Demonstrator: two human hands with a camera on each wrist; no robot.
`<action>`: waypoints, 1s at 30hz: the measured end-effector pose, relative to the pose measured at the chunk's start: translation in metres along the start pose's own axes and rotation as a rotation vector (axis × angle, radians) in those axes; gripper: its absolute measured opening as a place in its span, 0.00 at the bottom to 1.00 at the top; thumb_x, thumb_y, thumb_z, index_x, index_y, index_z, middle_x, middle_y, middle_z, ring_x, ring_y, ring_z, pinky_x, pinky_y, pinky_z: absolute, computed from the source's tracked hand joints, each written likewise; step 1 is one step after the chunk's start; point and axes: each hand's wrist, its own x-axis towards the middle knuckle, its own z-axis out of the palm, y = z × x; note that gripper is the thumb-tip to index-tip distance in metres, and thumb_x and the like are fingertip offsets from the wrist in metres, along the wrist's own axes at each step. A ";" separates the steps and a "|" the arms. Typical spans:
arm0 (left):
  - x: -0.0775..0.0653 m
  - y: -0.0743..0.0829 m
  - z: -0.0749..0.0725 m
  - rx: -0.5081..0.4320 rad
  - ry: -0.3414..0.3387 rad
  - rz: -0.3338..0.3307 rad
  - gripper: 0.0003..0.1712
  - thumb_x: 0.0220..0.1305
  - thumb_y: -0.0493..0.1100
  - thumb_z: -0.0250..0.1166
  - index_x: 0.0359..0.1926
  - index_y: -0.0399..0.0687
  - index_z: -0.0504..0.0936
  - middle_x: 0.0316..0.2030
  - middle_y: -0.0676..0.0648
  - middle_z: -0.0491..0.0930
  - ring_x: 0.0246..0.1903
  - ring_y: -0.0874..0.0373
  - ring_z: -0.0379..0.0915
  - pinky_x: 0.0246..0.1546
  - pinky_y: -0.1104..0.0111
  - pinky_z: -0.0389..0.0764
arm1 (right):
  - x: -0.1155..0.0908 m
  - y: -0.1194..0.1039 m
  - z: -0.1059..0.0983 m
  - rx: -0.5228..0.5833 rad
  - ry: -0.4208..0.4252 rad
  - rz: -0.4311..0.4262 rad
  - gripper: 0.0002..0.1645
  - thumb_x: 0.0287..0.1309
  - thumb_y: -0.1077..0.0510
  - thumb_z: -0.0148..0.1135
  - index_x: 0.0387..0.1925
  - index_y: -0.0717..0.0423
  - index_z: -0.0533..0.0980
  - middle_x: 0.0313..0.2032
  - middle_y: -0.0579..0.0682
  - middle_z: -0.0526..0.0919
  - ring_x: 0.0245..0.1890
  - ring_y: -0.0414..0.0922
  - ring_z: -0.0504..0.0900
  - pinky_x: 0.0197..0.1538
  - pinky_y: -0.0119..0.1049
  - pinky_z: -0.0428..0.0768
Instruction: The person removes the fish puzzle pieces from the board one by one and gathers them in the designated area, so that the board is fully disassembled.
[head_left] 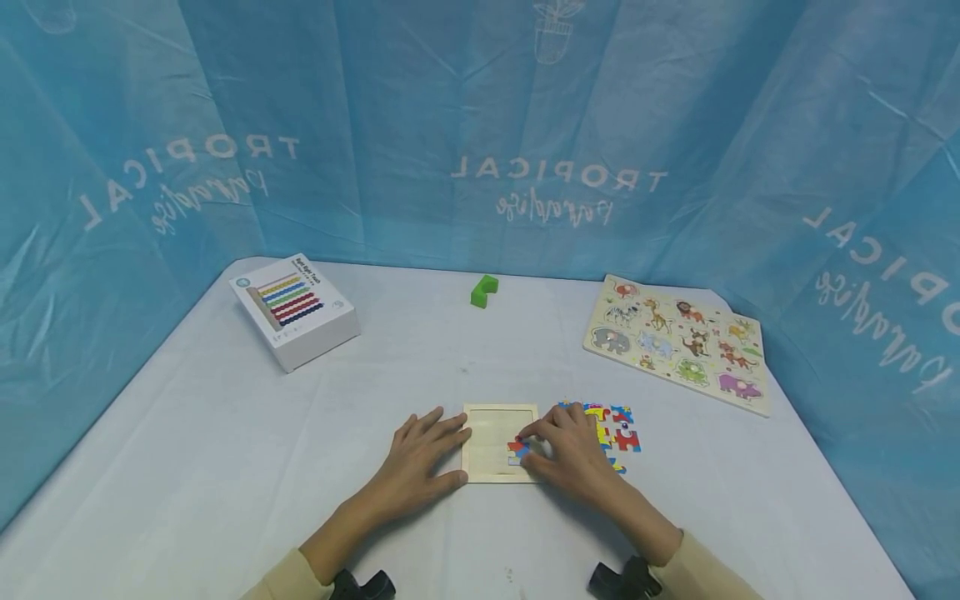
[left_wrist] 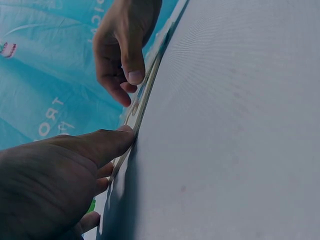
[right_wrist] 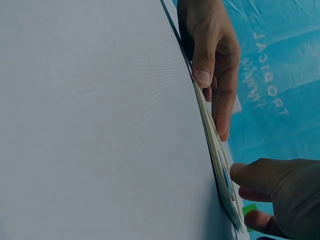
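A shallow wooden puzzle tray [head_left: 483,437] lies on the white table in front of the person. The left hand [head_left: 420,467] rests at its left edge, fingers spread and fairly straight, thumb against the near corner. Over the tray's right side, the right hand [head_left: 572,450] has its thumb and index finger at a red and blue jigsaw piece [head_left: 514,450] inside the tray, seemingly pinching it; the fingertips partly hide it. Beyond the right hand lie several colourful loose jigsaw pieces [head_left: 626,440], some covered by the hand. In the left wrist view the left thumb [left_wrist: 112,142] touches the tray's rim.
At the back left stands a white box [head_left: 318,337] with a coloured bead picture. A green block [head_left: 483,291] sits at the back centre. On the right lies a wooden animal puzzle board [head_left: 671,337]. A blue printed curtain [head_left: 405,125] hangs behind the table.
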 end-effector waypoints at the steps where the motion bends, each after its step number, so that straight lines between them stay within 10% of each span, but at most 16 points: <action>1: 0.000 0.000 0.000 -0.001 -0.002 -0.001 0.31 0.56 0.51 0.66 0.61 0.49 0.74 0.66 0.47 0.67 0.70 0.40 0.52 0.66 0.39 0.48 | 0.000 0.000 0.000 0.001 0.001 0.000 0.16 0.41 0.52 0.74 0.37 0.41 0.82 0.33 0.44 0.75 0.38 0.40 0.63 0.43 0.40 0.61; 30: 0.001 0.002 -0.001 0.006 -0.002 -0.007 0.31 0.56 0.51 0.65 0.61 0.47 0.74 0.66 0.47 0.68 0.70 0.39 0.52 0.66 0.38 0.48 | -0.007 0.002 0.000 -0.037 0.031 -0.037 0.16 0.39 0.49 0.76 0.34 0.45 0.84 0.32 0.42 0.74 0.36 0.40 0.62 0.43 0.40 0.61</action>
